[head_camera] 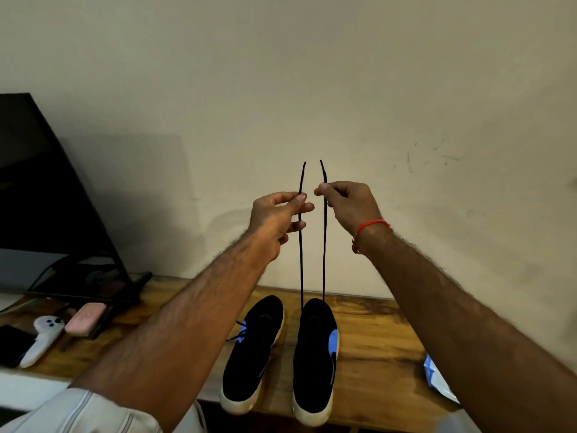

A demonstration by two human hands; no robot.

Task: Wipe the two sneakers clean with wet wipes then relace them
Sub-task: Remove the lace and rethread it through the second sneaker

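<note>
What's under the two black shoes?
A wooden table is under both sneakers. Their white heels poke over its front edge. The wood right beneath them is hidden.

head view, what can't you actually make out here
- Wet wipes pack: mostly hidden behind the right forearm.
- Right sneaker: eyelets too dark to tell where the lace threads.
- Left sneaker: lacing state unclear, black on black.
- Dark screen: cut off by the left edge.

No readable text, no brand name, no numbers or signs anywhere, blue side marking on the right sneaker (315, 354) carries no letters
</note>
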